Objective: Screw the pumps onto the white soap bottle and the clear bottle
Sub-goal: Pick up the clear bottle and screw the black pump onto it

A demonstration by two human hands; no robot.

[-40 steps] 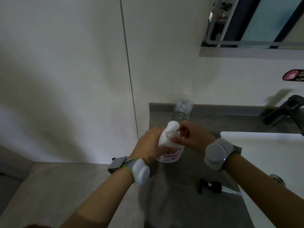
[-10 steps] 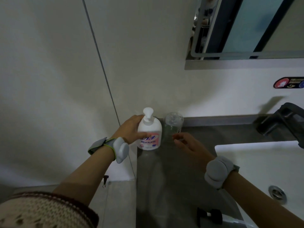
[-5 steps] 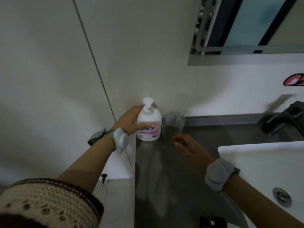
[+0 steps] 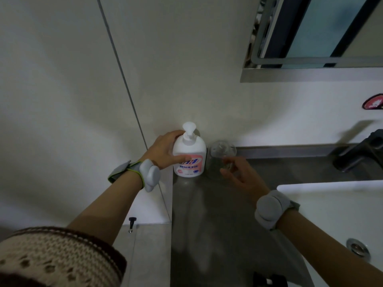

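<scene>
The white soap bottle [image 4: 191, 154] stands upright at the back left corner of the grey counter [image 4: 209, 228], with its white pump [image 4: 189, 129] on top. My left hand [image 4: 163, 150] wraps around the bottle's left side and front. Just to its right stands the clear bottle [image 4: 223, 151], open at the top with no pump on it. My right hand [image 4: 240, 172] hovers in front of the clear bottle, fingers apart and holding nothing, its fingertips close to the glass. A black pump [image 4: 269, 280] lies at the counter's near edge, partly cut off by the frame.
A white sink basin [image 4: 323, 195] with a drain [image 4: 357, 248] fills the right side. A dark faucet [image 4: 360, 152] stands at the back right. A mirror shelf [image 4: 310, 74] hangs above on the wall. The tiled floor lies left of the counter.
My left hand has set the white bottle back against the wall, pump fitted. My right hand has let go of the pump and moved towards the clear bottle. The camera has tilted up.
</scene>
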